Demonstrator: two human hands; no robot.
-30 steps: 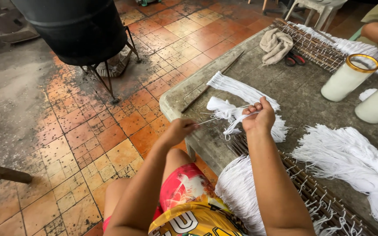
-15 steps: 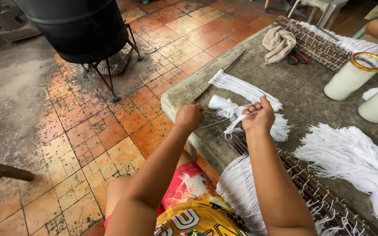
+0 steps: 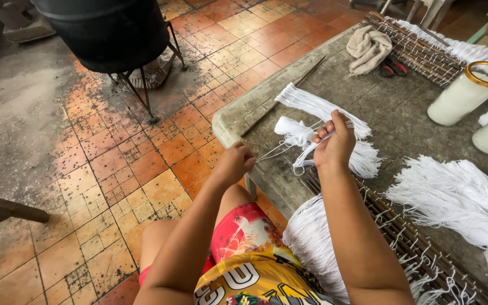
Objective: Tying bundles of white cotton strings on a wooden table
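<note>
My left hand (image 3: 234,164) pinches the ends of several white strings (image 3: 275,151) at the near edge of the grey concrete table (image 3: 402,127). The strings stretch taut to my right hand (image 3: 334,144), which is closed on the same strings and wraps them around its fingers. Just beyond the hands lie white string bundles (image 3: 317,107) on the table.
A large heap of white strings (image 3: 458,197) lies at the right, and more hang from a stick rack (image 3: 402,243) by my lap. Two white cylinders (image 3: 461,93), a folded cloth (image 3: 371,48), scissors (image 3: 393,68) and a long rod (image 3: 283,96) lie farther back. A black drum on a stand (image 3: 114,34) is on the tiled floor.
My left hand moved toward the right hand, then pulled back again to the table edge, drawing the strings taut. The right hand stayed in place holding the strings.
</note>
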